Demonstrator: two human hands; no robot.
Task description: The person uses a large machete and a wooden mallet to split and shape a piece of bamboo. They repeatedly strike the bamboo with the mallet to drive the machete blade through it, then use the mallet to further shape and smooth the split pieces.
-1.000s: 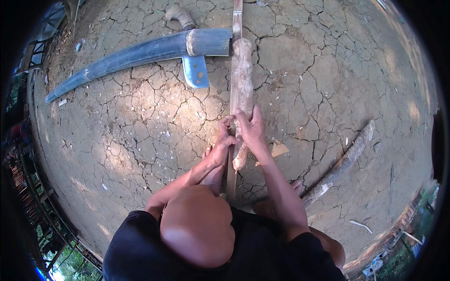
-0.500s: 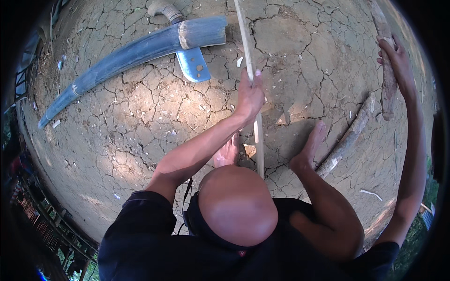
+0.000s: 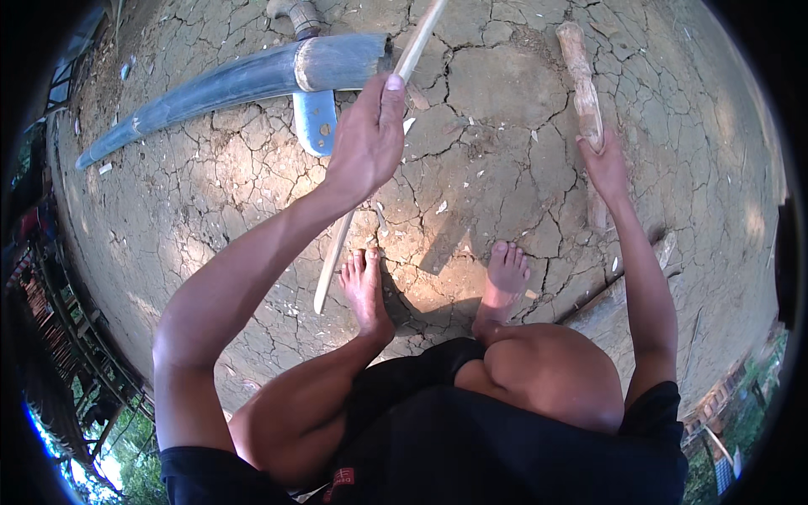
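Note:
My left hand (image 3: 370,139) is closed round a long pale wooden strip (image 3: 333,261), thumb along its upper side. The strip runs at a slant from the far edge down beside my left foot. Farther right, my right hand (image 3: 604,168) grips a thick rough stick of wood (image 3: 579,71) that has a narrowed, pale part near the fingers. Just left of my left hand lies a long blue-grey bamboo piece (image 3: 223,91) with a pale node ring. Under it is a machete, its curved handle (image 3: 295,15) on the far side and its blade (image 3: 314,126) on the near side.
My bare left foot (image 3: 364,290) and right foot (image 3: 507,273) stand on cracked dry earth (image 3: 471,160) strewn with pale chips. Another length of wood (image 3: 608,305) lies by my right forearm. A slatted structure (image 3: 55,311) stands at the left rim.
The strip has tilted, its near end swinging left, as my left hand moved left. My right hand and the thick stick have come leftward. My head has risen out of the lower view.

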